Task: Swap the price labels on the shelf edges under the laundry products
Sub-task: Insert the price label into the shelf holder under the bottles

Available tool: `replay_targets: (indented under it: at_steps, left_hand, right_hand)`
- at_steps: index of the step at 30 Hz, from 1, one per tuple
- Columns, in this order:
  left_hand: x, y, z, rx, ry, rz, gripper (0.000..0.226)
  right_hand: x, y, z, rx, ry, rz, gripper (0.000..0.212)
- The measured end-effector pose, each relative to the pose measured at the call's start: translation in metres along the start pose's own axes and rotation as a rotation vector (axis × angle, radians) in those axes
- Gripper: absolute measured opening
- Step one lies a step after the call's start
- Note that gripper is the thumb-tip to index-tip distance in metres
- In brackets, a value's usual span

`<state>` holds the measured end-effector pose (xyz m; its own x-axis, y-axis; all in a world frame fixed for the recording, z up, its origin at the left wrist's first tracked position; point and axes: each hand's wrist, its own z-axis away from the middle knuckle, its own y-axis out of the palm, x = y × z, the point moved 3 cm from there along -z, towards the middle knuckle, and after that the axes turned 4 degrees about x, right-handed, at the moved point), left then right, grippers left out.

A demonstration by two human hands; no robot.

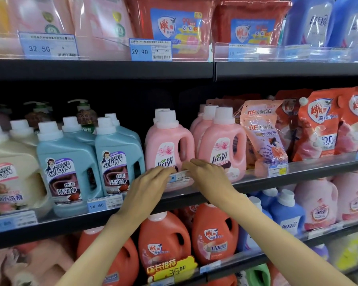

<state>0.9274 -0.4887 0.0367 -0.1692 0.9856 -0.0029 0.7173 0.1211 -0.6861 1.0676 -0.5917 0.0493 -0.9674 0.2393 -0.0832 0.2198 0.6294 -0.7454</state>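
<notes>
Item: middle shelf (298,178), running left to right across my reach, its clear front strip carrying the labels. Item: pink Jiayi bottles (170,149), directly behind and above my fingers; teal Joya bottles (70,170) off to the left of my left hand; orange jugs (163,240) on the tier below my wrists. Item: my left hand (147,186), palm down, fingers bent over the strip at the label's left end, tips touching it; whether they pinch it I cannot tell. Item: my right hand (207,176), fingers curled down over the label's right end and top edge, thumb hidden, so the hold itself is not shown. Item: price label (181,178), the one in work, lying between my two hands with its long axis along the shelf edge, only a small middle portion visible. Both hands are equally near, one at each end. Item: neighbouring tag reading 14.60 (104,205), lower left of my left hand, untouched. Judgement: the label must come out along or upward from the strip.
</notes>
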Motion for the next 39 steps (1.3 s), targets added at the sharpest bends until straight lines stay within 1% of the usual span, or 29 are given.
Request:
replay_targets:
  at_steps: [3, 8, 14, 17, 21, 27, 29, 35, 39]
  left_hand:
    - [-0.002, 0.001, 0.000, 0.013, 0.009, 0.014, 0.037]
    - [-0.003, 0.007, 0.004, 0.034, 0.004, 0.001, 0.041]
    - [0.001, 0.006, 0.001, 0.055, 0.009, -0.003, 0.044]
    - [0.000, 0.005, -0.001, 0.053, -0.002, -0.006, 0.038]
    - [-0.004, 0.007, 0.002, 0.049, 0.019, -0.012, 0.037]
    - [-0.003, 0.007, 0.003, 0.076, 0.001, -0.016, 0.046]
    - [-0.002, 0.009, 0.005, 0.095, 0.001, -0.026, 0.047]
    - [-0.001, 0.010, 0.005, 0.103, -0.017, -0.048, 0.041]
    - [-0.002, 0.009, 0.003, 0.111, -0.018, -0.043, 0.039]
  right_hand:
    - [-0.003, -0.001, 0.002, 0.029, -0.033, 0.006, 0.051]
    - [-0.005, -0.001, 0.006, 0.058, -0.054, 0.047, 0.040]
    - [-0.002, -0.011, 0.005, 0.002, -0.059, 0.054, 0.040]
    - [-0.001, -0.013, 0.005, 0.002, -0.063, 0.069, 0.042]
    - [-0.002, -0.013, 0.008, -0.013, -0.074, 0.078, 0.047]
    - [-0.004, -0.013, 0.009, -0.021, -0.071, 0.053, 0.046]
    - [-0.005, -0.010, 0.010, -0.019, -0.060, 0.051, 0.045]
    - [-0.013, 0.002, 0.009, 0.026, -0.021, 0.071, 0.036]
    - [-0.014, 0.004, 0.009, 0.053, -0.009, 0.074, 0.036]
